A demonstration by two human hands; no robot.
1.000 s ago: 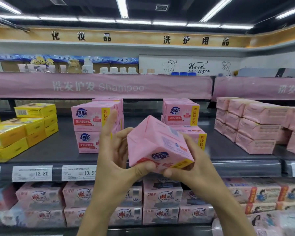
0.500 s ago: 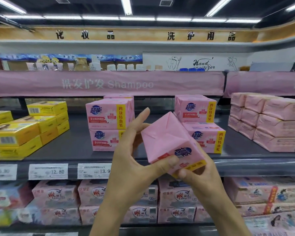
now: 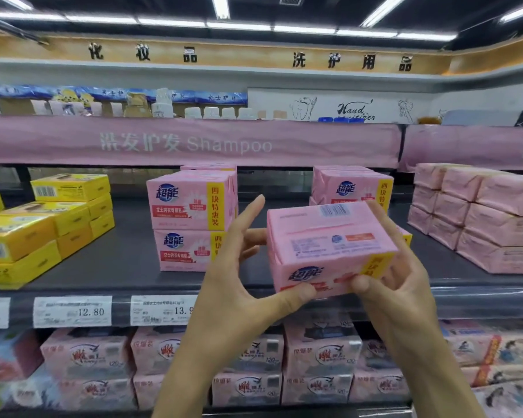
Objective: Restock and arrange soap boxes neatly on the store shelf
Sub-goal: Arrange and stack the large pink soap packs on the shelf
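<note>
I hold the pink soap box in the air just in front of the dark shelf, above its front edge, barcode side up and logo face towards me. My left hand pinches its left end: thumb pressed on the lower front face, forefinger straight and raised beside the box, the other fingers curled behind it. My right hand grips the right end, thumb on the front and fingers wrapped round the back.

On the shelf a two-high stack of matching pink boxes stands left of centre, and another stack is partly hidden behind my box. Yellow boxes are piled at the shelf's left end, pale pink wrapped packs at its right. Price tags line the shelf's front edge. More pink packs sit below the shelf, and a pink Shampoo banner hangs above it.
</note>
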